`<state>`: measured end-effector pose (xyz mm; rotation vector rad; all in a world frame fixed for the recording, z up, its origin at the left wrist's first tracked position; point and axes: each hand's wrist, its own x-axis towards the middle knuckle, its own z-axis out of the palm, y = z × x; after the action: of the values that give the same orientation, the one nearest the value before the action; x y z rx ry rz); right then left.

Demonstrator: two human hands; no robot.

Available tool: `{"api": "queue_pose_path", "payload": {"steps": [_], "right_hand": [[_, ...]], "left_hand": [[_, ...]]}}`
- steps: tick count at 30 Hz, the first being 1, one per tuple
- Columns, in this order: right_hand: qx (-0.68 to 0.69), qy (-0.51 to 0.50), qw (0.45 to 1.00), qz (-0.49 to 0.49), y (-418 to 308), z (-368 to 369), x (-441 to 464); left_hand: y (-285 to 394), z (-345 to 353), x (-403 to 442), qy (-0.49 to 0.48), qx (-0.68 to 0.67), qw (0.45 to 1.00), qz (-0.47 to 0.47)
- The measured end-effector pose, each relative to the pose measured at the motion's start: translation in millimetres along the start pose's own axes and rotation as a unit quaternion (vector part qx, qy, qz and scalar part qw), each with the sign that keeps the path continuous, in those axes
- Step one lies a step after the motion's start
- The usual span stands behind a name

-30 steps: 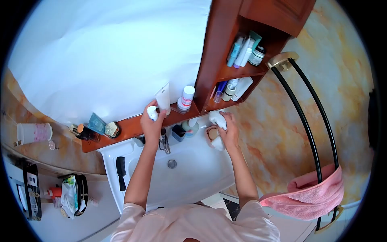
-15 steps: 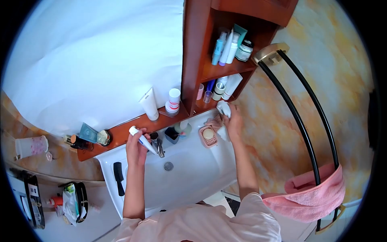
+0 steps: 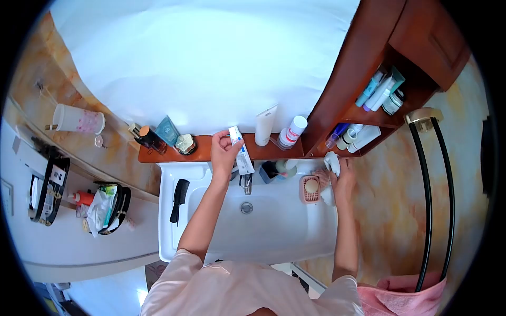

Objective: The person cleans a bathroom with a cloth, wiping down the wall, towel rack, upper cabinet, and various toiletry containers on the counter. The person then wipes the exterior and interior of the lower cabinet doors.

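My left hand (image 3: 225, 152) grips a white squeeze tube with blue print (image 3: 242, 156), held above the faucet (image 3: 246, 184) at the back of the sink. The tube slants, its top end near the shelf edge. At the sink's right rear corner, my right hand (image 3: 345, 179) is closed on a white cloth (image 3: 332, 164). Part of the cloth hangs down beside a pink soap dish (image 3: 310, 196) with a round pale soap (image 3: 311, 185). A brownish cloth (image 3: 320, 176) lies partly hidden behind it.
A wooden shelf (image 3: 211, 152) carries a white tube (image 3: 265, 126), a white jar (image 3: 293, 131) and several bottles. A black comb (image 3: 179, 201) rests on the left rim of the sink (image 3: 263, 237). An open cabinet (image 3: 369, 118) stands at right, near a pink towel (image 3: 400, 300).
My view has turned left, shifting the scene rightward. My left hand has raised and turned the tube, so its printed side now shows. My right hand stays at the cloth.
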<state>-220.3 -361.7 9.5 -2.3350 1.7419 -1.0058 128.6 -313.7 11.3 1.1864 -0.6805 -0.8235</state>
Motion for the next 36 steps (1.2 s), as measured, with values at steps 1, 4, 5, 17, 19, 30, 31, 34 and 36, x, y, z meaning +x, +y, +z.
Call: {"api": "queue_pose_path", "payload": {"steps": [1,4,5,17,19,30,31,34,36], "right_hand": [[0.011,-0.003,1.000,0.002,0.0,0.3,0.1],[0.027,-0.014,0.999,0.019,1.6,-1.4,3.0],[0.021,-0.020,0.999,0.031,1.8,-3.6,4.0],[0.063,-0.039,0.994,0.076,34.0,8.4,6.4],[0.055,-0.016,0.997,0.047,38.5,12.8,7.0],[0.205,-0.048,0.977,-0.037,-86.0,-5.2,-46.9],[0.234,-0.087,0.967,-0.058,-122.9,-10.2,-45.9],[0.249,-0.133,0.952,-0.119,-194.2,10.5,-40.3],[0.251,-0.122,0.946,-0.164,-227.5,29.6,-28.2]], "left_hand": [[2.8,-0.9,0.1,0.014,-0.008,1.000,-0.008],[3.9,-13.3,6.4,-0.011,0.074,0.996,0.040],[7.4,-16.1,7.1,-0.024,0.119,0.991,0.056],[-4.8,-5.2,0.1,-0.158,0.457,0.768,0.419],[-8.1,-4.3,-4.3,-0.111,0.454,0.772,0.430],[12.1,-96.9,-30.7,0.279,0.330,0.834,0.344],[10.5,-104.1,-28.4,0.284,0.319,0.846,0.321],[7.6,-113.1,-24.3,0.231,0.318,0.878,0.273],[7.8,-115.0,-21.5,0.197,0.312,0.893,0.258]]}}
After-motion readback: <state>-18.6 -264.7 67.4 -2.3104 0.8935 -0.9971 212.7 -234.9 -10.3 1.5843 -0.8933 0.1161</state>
